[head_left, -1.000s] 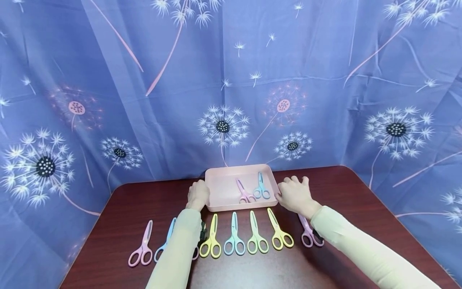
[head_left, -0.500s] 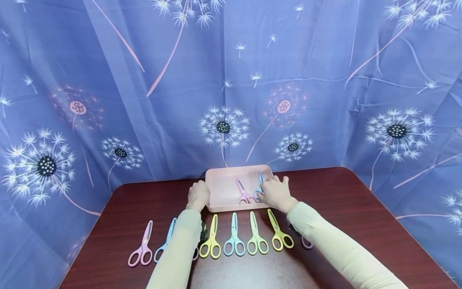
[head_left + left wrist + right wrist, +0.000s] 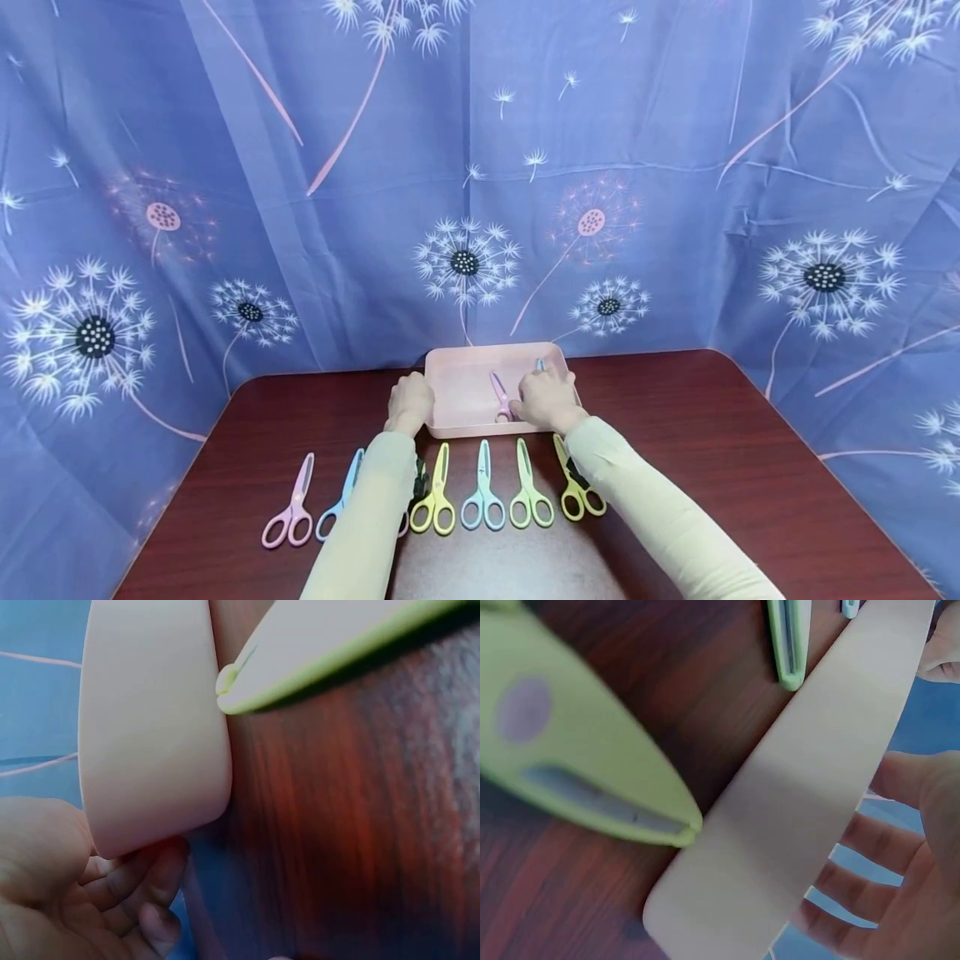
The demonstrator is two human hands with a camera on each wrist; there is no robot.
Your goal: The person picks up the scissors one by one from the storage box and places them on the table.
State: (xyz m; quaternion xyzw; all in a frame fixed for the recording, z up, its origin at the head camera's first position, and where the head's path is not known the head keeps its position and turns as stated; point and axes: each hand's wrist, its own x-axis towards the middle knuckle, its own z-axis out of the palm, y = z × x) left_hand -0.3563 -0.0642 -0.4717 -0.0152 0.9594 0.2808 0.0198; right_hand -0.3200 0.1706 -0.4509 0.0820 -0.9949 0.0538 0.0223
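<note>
A shallow pink tray point(image 3: 465, 432) stands at the back of the table. At its left end my left hand point(image 3: 410, 402) grips the rim, thumb at the top and fingers curled by the outer wall, as the left wrist view shows. Over the tray's right part hovers my right hand point(image 3: 547, 398); its fingers look spread apart in the right wrist view, with nothing seen held. Purple scissors point(image 3: 497, 386) lie in the tray near that thumb. Only the tip of the blue scissors point(image 3: 539, 364) shows behind the right hand.
In front of the tray lies a row of scissors: purple point(image 3: 297, 502), blue point(image 3: 351, 481), yellow point(image 3: 439, 492), blue point(image 3: 483, 487), green point(image 3: 527, 487) and yellow point(image 3: 573, 487). My sleeves cover parts of the row. A blue curtain point(image 3: 360, 283) hangs behind the table.
My right hand has moved left from the tray's right end to over the scissors inside, covering most of the blue pair. The right sleeve now hides the rightmost purple scissors. My left hand stays put.
</note>
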